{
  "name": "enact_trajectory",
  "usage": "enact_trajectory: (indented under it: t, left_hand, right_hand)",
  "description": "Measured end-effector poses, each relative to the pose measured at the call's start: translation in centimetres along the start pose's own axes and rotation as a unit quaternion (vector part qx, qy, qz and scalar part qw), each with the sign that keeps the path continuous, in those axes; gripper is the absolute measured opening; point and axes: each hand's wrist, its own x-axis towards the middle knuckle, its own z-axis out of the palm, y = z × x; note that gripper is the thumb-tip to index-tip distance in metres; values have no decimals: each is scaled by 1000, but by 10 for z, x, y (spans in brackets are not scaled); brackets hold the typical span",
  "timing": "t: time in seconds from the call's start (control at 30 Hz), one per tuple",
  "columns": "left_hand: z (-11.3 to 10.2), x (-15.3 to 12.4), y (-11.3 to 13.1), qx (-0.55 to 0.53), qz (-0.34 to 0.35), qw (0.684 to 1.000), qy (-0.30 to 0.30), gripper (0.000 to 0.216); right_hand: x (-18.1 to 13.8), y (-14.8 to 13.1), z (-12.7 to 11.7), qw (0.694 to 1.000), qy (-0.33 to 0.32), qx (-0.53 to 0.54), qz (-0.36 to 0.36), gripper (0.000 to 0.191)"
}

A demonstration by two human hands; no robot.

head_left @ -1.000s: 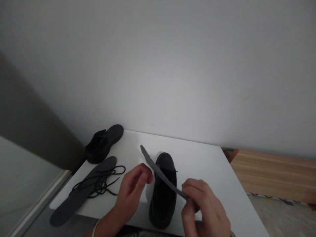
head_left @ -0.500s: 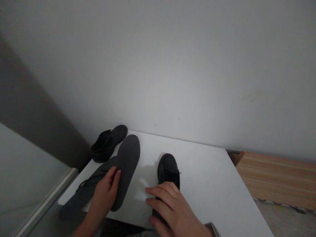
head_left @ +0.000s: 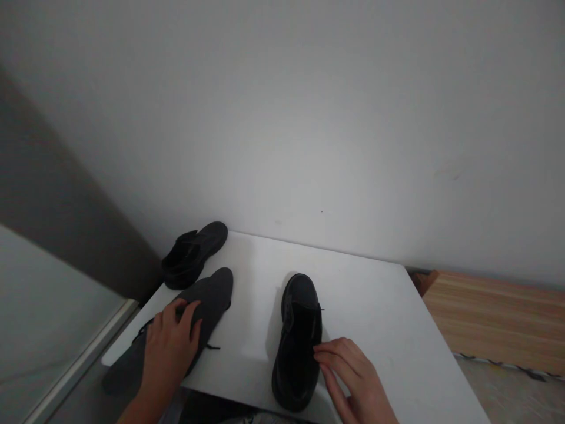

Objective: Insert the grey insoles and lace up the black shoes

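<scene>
My left hand [head_left: 170,347] lies flat, fingers spread, on a dark grey insole [head_left: 210,301] that rests on top of another insole [head_left: 125,370] and black laces [head_left: 213,347] at the table's left edge. My right hand [head_left: 353,377] touches the right side of a black shoe [head_left: 298,338] standing near the front of the white table [head_left: 362,312], fingers curled against its collar. A second black shoe [head_left: 192,254] lies at the table's far left corner.
A white wall rises right behind the table. A wooden surface [head_left: 494,318] lies to the right, lower than the table. A dark panel [head_left: 66,224] and a pale floor strip run along the left.
The insole passed from my right hand to my left, which has laid it down on the other insole at the left. My right hand moved onto the shoe's right side.
</scene>
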Motion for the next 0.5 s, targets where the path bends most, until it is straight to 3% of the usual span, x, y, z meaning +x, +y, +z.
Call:
enact_trajectory:
  t: [0.2, 0.3, 0.43, 0.5]
  left_hand:
    - [6, 2, 9, -31, 66, 996, 49, 43]
    - [25, -5, 6, -27, 99, 995, 16, 52]
    - [45, -15, -2, -24, 94, 994, -51, 56]
    - [46, -18, -3, -30, 90, 994, -60, 57]
  right_hand:
    - [-9, 2, 15, 997, 14, -45, 54, 36]
    - [-11, 1, 35, 991, 30, -53, 120, 49]
    - [-1, 10, 54, 955, 123, 46, 268, 32]
    - [9, 22, 55, 939, 149, 56, 305, 38]
